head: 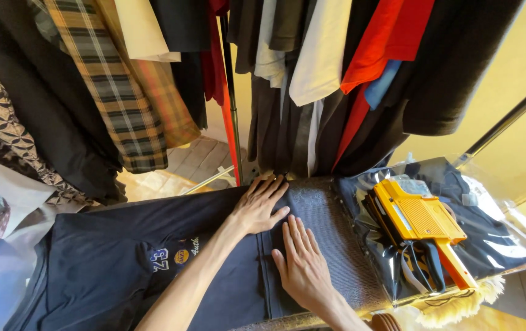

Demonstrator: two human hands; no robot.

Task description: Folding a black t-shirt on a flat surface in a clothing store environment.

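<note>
While a yellow price gun (419, 222) lies on bagged dark clothes (489, 236) at the right end of the tabletop (336, 245), hanging clothes (312, 79) crowd its far edge, with tiled floor (198, 156) showing beyond. A dark navy shirt (103, 263) covers the left and middle of the ribbed grey top. Both hands lie flat and open on the shirt's folded edge, gripping nothing: left hand (258, 208) nearer the far edge, right hand (302, 265) just beside it.
</note>
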